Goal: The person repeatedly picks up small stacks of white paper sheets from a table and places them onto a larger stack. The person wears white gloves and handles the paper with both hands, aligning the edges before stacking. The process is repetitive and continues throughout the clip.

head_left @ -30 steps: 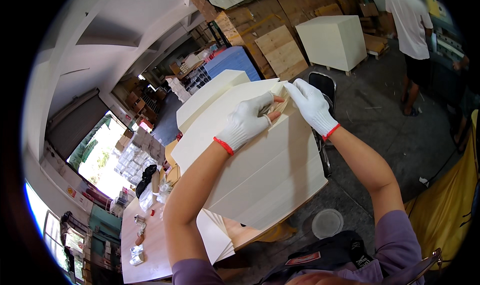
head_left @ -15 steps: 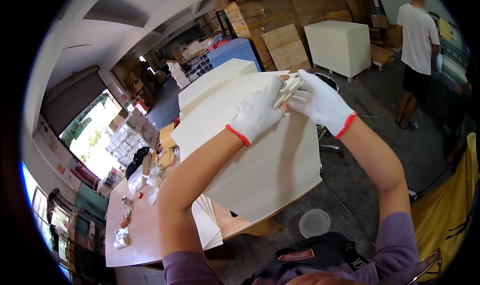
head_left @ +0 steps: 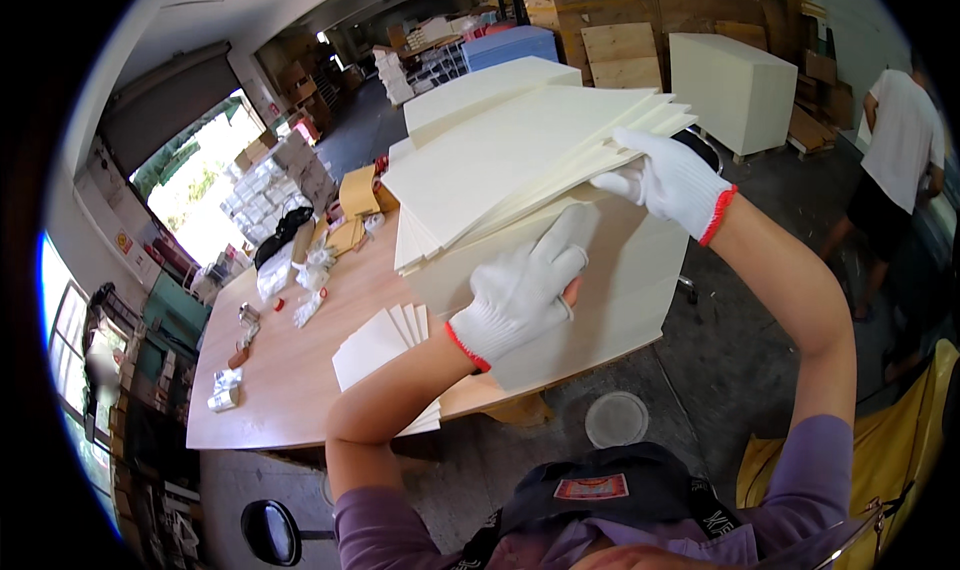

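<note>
My right hand [head_left: 672, 182], in a white knit glove with a red cuff, is closed on the edge of several fanned cream sheets [head_left: 530, 155], thumb side against their near right corner. The sheets look like thick board or foam; I cannot tell which. They lie tilted over a tall stack of like sheets [head_left: 600, 280]. In front of the stack's near side is my gloved left hand [head_left: 525, 295], holding nothing, with some fingers stretched toward the fanned sheets and others bent. A bare fingertip shows from its glove.
The wooden table [head_left: 290, 370] bears a small fan of cream pieces [head_left: 380, 345], plastic bags [head_left: 310, 275] and metal cans [head_left: 225, 398]. Another cream stack [head_left: 735, 95] stands on a pallet beyond. A person in a white shirt [head_left: 903, 125] is at far right. A stool [head_left: 270, 532] stands at lower left.
My left hand has left the sheets' edge and dropped toward me. The top sheets are now raised and fanned, with my right hand on their corner. The view has shifted; the other person has turned.
</note>
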Motion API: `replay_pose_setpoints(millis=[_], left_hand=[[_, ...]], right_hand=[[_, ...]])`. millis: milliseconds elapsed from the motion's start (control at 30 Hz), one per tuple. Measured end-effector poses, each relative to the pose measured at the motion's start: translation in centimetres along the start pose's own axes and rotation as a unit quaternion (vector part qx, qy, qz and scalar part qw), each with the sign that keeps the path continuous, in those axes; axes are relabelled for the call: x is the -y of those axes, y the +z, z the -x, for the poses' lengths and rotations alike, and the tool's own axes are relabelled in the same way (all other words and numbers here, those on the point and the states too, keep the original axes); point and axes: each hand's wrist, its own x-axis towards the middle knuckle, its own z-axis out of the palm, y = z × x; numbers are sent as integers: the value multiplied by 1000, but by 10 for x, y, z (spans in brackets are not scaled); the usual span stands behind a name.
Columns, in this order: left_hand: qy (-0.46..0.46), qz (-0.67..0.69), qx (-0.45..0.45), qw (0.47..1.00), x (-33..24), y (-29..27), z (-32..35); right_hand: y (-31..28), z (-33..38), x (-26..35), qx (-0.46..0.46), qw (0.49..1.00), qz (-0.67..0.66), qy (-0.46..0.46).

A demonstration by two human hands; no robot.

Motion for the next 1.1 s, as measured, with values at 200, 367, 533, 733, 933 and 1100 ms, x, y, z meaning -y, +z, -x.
replay_pose_setpoints(millis=[200,367,533,733,933,1100], left_hand=[[-38,124,33,991,12,15,14],[-250,703,-40,664,14,42,102],[-263,940,-60,208,24,-20,107],[-527,699,20,483,3,-95,58],[-491,682,-176,513,25,-83,142],[-381,695,-386,472,45,-66,252]], right_hand=[[-35,35,12,20,999,33,-17],[-66,111,38,-51,994,94,-14],[-104,163,50,-71,990,125,-9],[-125,157,61,-16,984,172,-37],[-83,102,32,7,984,151,-92],[47,68,-63,163,969,122,-142]])
